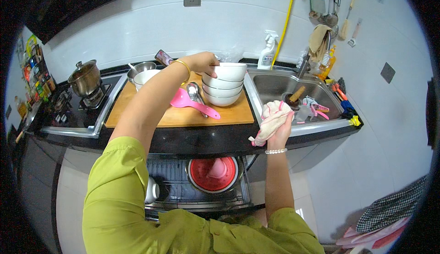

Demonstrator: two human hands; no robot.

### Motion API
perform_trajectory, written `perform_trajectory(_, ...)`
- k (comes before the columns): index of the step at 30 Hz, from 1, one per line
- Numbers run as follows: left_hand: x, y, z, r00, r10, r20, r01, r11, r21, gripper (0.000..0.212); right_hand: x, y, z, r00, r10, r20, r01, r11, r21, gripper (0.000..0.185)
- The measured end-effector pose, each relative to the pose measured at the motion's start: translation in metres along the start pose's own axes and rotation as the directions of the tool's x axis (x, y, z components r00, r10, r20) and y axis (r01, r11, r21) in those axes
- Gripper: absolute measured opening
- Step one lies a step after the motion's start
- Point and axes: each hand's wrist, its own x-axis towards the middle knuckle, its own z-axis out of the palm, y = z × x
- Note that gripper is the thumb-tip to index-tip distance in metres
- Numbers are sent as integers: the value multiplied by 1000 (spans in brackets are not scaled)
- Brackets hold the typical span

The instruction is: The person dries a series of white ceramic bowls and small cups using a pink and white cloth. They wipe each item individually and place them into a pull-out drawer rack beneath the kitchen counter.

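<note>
My left hand (204,64) grips the rim of the top bowl in a stack of several white bowls (223,90), which stands on a wooden cutting board (161,118). My right hand (282,130) holds a bunched cream cloth with pink edging (274,118) in front of the sink. Left of the stack, a pink rice paddle (192,103) lies over metal spoons (195,90). Behind my left forearm, a white bowl (143,77) and a metal bowl (146,66) are partly hidden. A phone (163,57) leans near the wall.
A lidded pot (85,78) stands on the stove at left. The steel sink (271,82) holds utensils; a spray bottle (267,53) stands behind it. Below the counter, an open pull-out rack (175,175) carries a red basket (202,176) and a white bowl (150,190).
</note>
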Motion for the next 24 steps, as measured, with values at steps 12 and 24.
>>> perform_trajectory(12,3,23,15,812,-355,-463,-322,388,-863,42,-9,3,44,979,77,188,-104,984,142,58)
perform_trajectory(24,-3,57,22,514,-508,-691,-536,439,-721,32,-22,25,111,949,161,270,-37,911,-412,67)
